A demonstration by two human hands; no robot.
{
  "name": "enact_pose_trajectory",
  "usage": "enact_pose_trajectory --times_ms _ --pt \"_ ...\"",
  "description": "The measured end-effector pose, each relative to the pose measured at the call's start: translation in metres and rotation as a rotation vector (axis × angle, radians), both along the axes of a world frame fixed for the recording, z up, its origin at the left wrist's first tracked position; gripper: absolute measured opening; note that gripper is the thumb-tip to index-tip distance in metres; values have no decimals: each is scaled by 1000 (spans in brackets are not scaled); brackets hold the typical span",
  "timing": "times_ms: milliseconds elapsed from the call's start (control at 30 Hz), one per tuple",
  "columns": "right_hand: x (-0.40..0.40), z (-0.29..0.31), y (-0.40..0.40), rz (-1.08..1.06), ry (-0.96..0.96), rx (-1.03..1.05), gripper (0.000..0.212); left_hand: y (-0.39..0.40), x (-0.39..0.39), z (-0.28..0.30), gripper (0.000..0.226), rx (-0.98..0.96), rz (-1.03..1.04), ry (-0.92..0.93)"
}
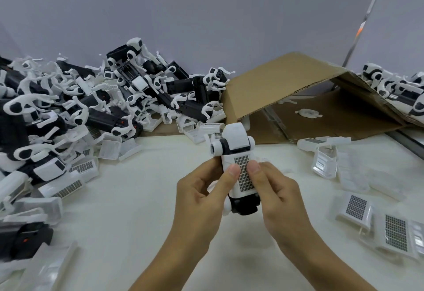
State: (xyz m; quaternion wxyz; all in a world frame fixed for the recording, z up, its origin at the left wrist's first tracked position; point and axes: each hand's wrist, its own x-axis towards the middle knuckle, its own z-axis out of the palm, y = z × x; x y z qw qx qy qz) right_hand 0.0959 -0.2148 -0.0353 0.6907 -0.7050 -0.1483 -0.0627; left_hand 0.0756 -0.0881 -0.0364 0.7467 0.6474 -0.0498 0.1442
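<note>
Head view: device [236, 140] above white tabletop [137, 199]

Blocked left by heap of folded drones [91, 107]. Shut off behind by cardboard box [286, 89]. Cluttered right with clear plastic covers [353, 208]. Free over bare white tabletop [137, 210] either side of left hand [202, 194] and right hand [280, 199], both round held drone [236, 153].

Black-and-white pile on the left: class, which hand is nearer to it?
Left. The left hand grips the device on the side facing the pile; the right hand grips its far side.
</note>
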Motion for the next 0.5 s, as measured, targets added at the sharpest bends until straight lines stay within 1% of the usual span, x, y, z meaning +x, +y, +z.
enact_pose_trajectory --times_ms 33,100,167,233,300,400,467,500 --pt "0 0 -1 -37 -33 -14 29 -1 0 0 32 12 6 -3" --pt "1 -1 -3 -68 -48 23 28 -2 0 0 35 40 10 -4" --pt "1 1 -4 -26 -22 55 29 -1 1 2 38 43 1 14" --pt "1 4 -4 45 -16 46 25 3 2 4 39 20 -1 23" --pt "1 6 -4 63 -41 -12 22 9 3 4 35 -19 -19 39" --pt "0 4 -7 -48 -109 -42 23 11 3 4 31 24 -71 19" --pt "0 5 -7 -68 -100 -7 25 10 4 3 27 33 -59 19" --pt "0 6 -6 -39 -65 30 23 11 5 3 26 25 -40 32"
